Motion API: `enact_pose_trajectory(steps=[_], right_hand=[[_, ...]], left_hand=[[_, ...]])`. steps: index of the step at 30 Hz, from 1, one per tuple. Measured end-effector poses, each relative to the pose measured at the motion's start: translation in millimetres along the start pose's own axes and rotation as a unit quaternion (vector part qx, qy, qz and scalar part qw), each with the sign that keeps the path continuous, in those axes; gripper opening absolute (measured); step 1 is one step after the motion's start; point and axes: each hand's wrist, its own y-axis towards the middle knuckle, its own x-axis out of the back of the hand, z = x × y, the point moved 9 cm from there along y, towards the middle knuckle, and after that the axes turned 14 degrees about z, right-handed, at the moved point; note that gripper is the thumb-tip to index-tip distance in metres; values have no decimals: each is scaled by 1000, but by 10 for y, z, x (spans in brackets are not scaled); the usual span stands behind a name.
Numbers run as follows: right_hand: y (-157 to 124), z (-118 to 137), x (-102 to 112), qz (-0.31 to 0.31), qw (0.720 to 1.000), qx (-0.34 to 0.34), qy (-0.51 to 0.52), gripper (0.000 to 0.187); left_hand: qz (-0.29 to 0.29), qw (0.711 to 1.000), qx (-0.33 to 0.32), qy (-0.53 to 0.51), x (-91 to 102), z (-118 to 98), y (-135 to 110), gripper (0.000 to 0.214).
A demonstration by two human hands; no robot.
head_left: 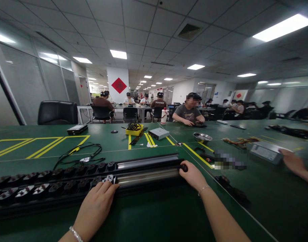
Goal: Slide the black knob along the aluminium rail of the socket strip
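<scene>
A long black power strip (75,181) with a row of several sockets and a bare metal section (148,174) lies across the green table (143,218) in front of me. My left hand (97,205) rests on its near edge by the middle sockets, fingers together and laid flat. My right hand (192,174) is curled around the strip's right end, by a black end cap (185,167). A second similar strip (146,161) lies just behind the first.
A black cable loop (78,153) lies behind the strips. Farther back stand a yellow box of cables (134,129), a grey box (159,133), a metal bowl (202,137) and a black device (77,128). Another person's hand (293,163) reaches in from the right by a grey unit (266,152). A seated person (189,114) works opposite.
</scene>
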Motion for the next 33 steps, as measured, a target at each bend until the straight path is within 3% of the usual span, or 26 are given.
enact_pose_trajectory(steps=[33], right_hand=[[-18,-68,74,-6,1000,-28,2,25]], left_hand=[[2,1000,1,0,-4,-5,-1,29]])
